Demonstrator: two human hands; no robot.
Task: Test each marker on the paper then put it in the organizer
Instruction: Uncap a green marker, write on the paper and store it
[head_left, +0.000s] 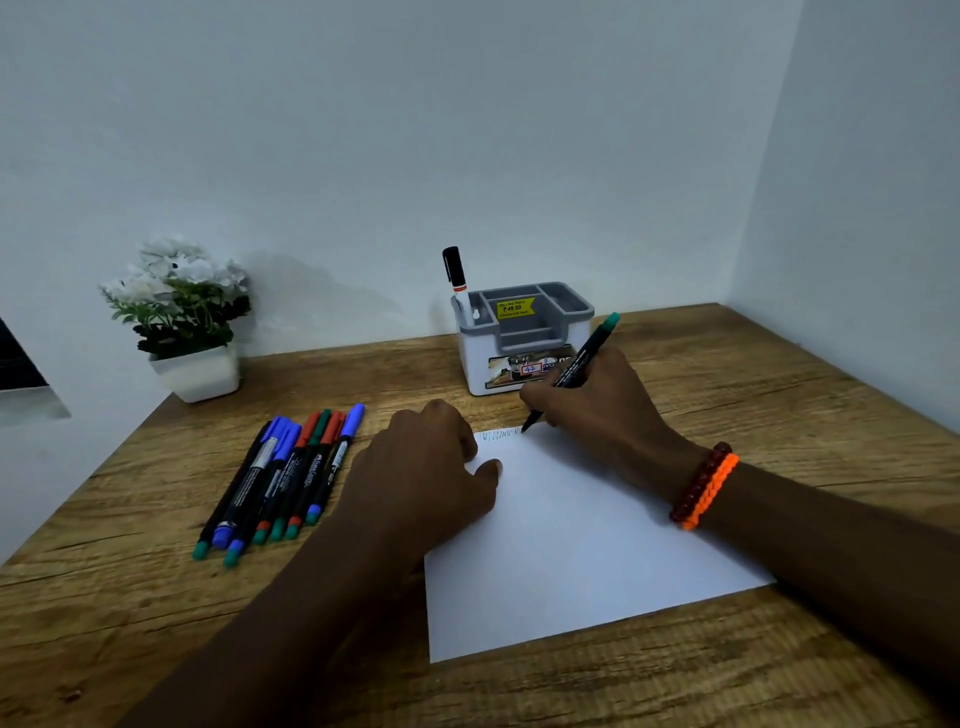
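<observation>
marker in use: black marker with a green end cap, tilted, tip down on the top edge of the paper, next to a short row of faint scribbles
right hand: right hand holds this marker in a writing grip, fingers pinched round the lower barrel near the tip; orange and dark red bracelets on the wrist
left hand: left hand rests on the paper's top left corner, fingers loosely curled, thumb on the sheet, grasping nothing; looks like it's pinning the sheet
handling: marker looks light, stiff, smooth plastic; a low pinch suits writing, a mid-barrel hold would be easier for dropping it upright into a slot; cap not visible, so the tip could smear if it goes in bare
paper: single white sheet, thin, likely slides on the wood unless held
organizer: white and grey organizer at the back of the worktop, just behind the right hand; several compartments; yellow price sticker inside, label on the front
contents: one black-capped marker stands upright in the far left slot; other compartments look empty from here
waiting pile: bunch of markers lying side by side left of the paper, blue, red and green ends
progress: early, most markers not yet tested
other: potted white flowers at back left
</observation>
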